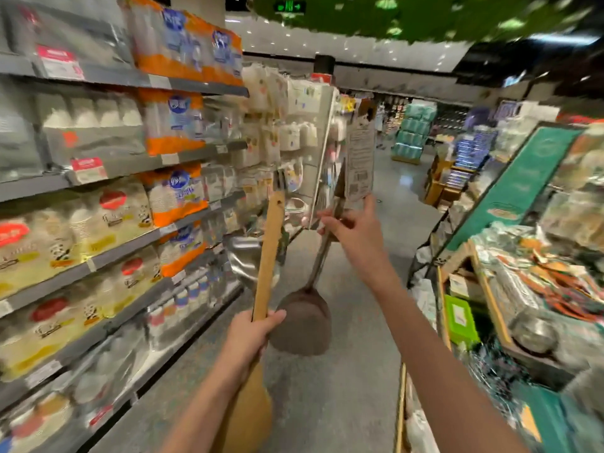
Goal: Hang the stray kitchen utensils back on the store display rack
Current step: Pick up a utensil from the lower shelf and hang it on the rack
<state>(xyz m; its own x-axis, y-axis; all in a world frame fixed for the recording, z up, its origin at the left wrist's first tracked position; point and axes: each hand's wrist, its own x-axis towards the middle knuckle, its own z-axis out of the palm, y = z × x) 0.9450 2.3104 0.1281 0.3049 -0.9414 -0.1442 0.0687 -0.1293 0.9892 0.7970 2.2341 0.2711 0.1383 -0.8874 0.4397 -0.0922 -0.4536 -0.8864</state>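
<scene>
- Both hands are closed round utensils: the left hand (250,338) wraps the shaft of a wooden spatula (266,266) low down, just above its blade, and the right hand (354,232) pinches the upper handle of a metal skimmer (302,322) between curled fingers and thumb.
- Neither utensil hangs yet; both are held up in the aisle, near the display rack (294,132) at the end of the shelves, the spatula's handle end close to its lower packs.
- One risk is the skimmer: it is held by a thin, smooth handle with its broad head hanging low, so it could swing, knock the spatula beside it or slip in the pinch.
- A paper tag (359,158) stands up from the skimmer's handle end and could hide the hook or snag on neighbouring packs.
- The spatula is gripped far from its hanging hole (280,201), so its top may waver when aimed at a hook; which hook is free cannot be told through the blur.
- The spatula is pale, matt wood, a long flat shaft that widens to a rounded blade below the hand.
- The skimmer is dull grey metal, a slim rod that ends in a wide rounded head.
- The rack is crowded with small pale carded packs, easily jostled.
- The shelves (108,178) to the left carry soft orange-and-white bags.
</scene>
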